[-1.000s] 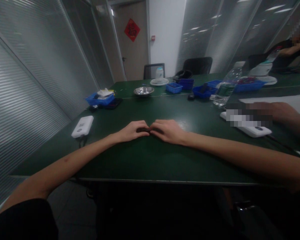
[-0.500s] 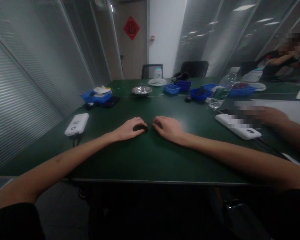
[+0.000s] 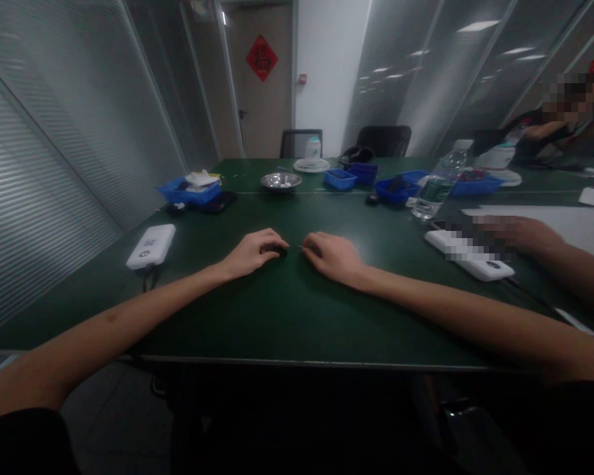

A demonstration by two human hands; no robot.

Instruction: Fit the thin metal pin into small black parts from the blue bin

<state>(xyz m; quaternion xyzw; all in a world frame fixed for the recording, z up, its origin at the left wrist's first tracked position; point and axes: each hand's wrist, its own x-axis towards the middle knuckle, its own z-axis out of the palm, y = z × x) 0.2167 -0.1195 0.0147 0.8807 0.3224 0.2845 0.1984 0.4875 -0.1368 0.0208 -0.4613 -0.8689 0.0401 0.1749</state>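
Over the middle of the green table, my left hand is closed with thumb and fingers around a small dark object. Its kind is hard to make out. Just to the right, my right hand pinches a thin, light, needle-like piece, whose tip points toward the left hand. A narrow gap separates the two hands, and both rest at table height. Most of what lies inside the right fingers is hidden.
A metal bowl stands beyond my hands. White power banks lie left and right. Blue trays, a tissue-filled blue basket and a water bottle stand farther off. At right, another person's hand rests over papers.
My left hand has shifted slightly left and up, widening the gap to the right hand a little. My right hand keeps its pinch and stays almost still.
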